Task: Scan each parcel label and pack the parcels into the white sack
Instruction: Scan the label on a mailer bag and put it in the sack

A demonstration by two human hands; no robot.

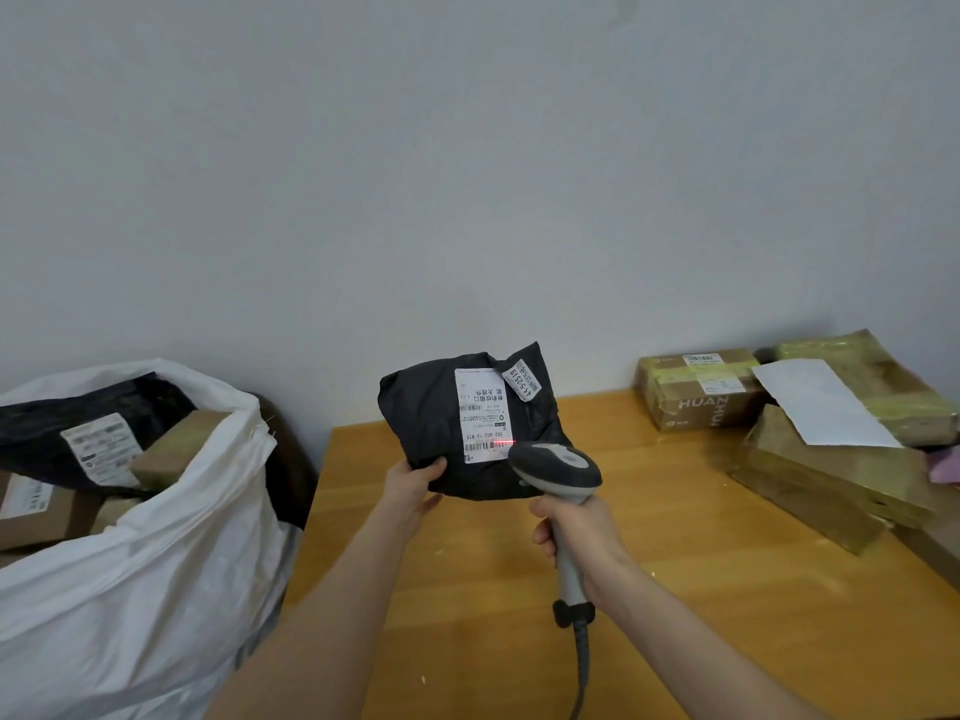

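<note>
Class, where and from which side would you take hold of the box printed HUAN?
Probably its left end, from the front-left: the HUAN box lies flat on the table, brown parcels crowd its right, and its left end and front stand free.

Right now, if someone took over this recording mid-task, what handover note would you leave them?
Left hand grips the black parcel by a lower corner, above the table. Right hand grips the scanner; its red line falls on the label barcode.
White sack, left of the table, open, holds several parcels.
To do: sack this parcel, then scan and pack the cardboard boxes on the table's right.
</note>
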